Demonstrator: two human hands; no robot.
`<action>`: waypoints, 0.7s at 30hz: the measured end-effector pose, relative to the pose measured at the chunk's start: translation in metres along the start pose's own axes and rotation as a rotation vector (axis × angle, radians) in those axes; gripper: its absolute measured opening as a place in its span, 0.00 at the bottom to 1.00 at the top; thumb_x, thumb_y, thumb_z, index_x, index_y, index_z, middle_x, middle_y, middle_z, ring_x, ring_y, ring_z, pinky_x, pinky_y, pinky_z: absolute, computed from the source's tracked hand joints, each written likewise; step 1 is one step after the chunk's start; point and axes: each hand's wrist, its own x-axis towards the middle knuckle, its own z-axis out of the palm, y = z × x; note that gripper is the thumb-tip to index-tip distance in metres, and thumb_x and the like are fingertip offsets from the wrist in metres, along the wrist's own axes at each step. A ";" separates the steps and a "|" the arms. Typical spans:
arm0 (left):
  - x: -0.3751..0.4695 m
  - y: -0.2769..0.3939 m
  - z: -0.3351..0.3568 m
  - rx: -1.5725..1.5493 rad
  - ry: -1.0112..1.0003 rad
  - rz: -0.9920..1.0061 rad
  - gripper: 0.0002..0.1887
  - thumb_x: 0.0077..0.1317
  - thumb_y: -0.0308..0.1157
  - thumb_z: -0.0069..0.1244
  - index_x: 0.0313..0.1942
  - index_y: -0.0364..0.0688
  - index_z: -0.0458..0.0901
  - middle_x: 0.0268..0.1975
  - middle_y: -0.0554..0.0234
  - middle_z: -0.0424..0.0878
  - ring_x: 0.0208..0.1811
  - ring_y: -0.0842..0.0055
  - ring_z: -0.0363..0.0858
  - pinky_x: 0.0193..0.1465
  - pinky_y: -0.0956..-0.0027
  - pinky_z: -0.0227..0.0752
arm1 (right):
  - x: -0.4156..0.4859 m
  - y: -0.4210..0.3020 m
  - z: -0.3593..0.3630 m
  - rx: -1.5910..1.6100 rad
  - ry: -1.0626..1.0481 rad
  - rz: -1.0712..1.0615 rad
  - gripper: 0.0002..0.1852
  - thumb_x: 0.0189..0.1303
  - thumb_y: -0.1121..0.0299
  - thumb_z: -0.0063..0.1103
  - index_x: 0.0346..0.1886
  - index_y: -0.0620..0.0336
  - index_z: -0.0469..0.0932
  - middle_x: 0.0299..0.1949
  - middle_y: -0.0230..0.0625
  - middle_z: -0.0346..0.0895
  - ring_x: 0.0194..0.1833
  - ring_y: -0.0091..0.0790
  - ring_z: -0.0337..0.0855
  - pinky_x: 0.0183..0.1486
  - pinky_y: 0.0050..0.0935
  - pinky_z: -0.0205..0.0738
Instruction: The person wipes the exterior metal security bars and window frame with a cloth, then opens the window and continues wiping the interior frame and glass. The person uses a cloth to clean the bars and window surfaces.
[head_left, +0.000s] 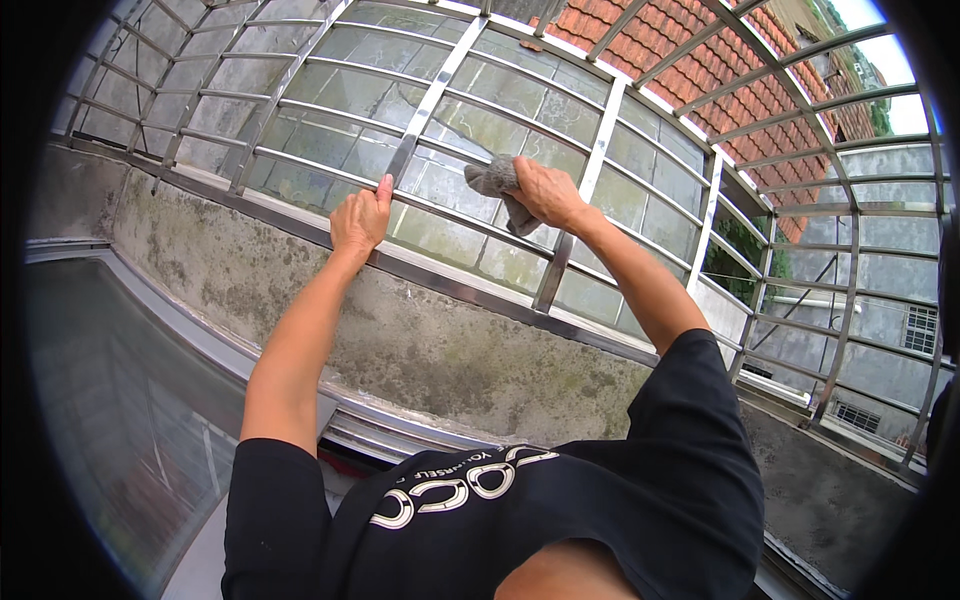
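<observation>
A bunched grey cloth is gripped in my right hand, over the horizontal bars of a metal window grille; whether the cloth touches a bar is hard to tell. To its left, my left hand grips the lower part of the grille near an upright flat bar, its thumb pointing up along that bar. The fingers of the left hand are partly hidden behind the metal.
Below the grille runs a stained concrete ledge. A framed glass window pane lies at the lower left, beside a metal sliding track. Beyond the bars are a paved surface, a red tiled roof and a grey building wall.
</observation>
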 end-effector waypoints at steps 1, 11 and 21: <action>-0.004 0.000 0.000 -0.013 -0.004 0.010 0.41 0.73 0.61 0.26 0.29 0.31 0.86 0.33 0.32 0.83 0.41 0.41 0.82 0.47 0.46 0.74 | -0.025 0.011 -0.008 -0.012 -0.052 0.046 0.20 0.64 0.57 0.58 0.43 0.64 0.65 0.33 0.52 0.77 0.34 0.57 0.81 0.35 0.48 0.77; -0.001 0.007 0.002 0.019 -0.029 0.019 0.41 0.74 0.58 0.25 0.25 0.33 0.86 0.30 0.34 0.83 0.36 0.42 0.83 0.42 0.48 0.76 | 0.074 -0.058 0.026 -0.210 0.101 0.018 0.10 0.64 0.68 0.49 0.40 0.65 0.68 0.32 0.51 0.78 0.33 0.51 0.84 0.35 0.45 0.79; -0.006 0.001 -0.001 0.026 0.031 0.003 0.40 0.73 0.59 0.27 0.27 0.33 0.86 0.32 0.34 0.83 0.38 0.42 0.82 0.44 0.47 0.75 | 0.123 -0.021 0.025 1.150 -0.574 0.348 0.21 0.62 0.53 0.63 0.43 0.65 0.81 0.34 0.37 0.83 0.38 0.29 0.84 0.42 0.30 0.81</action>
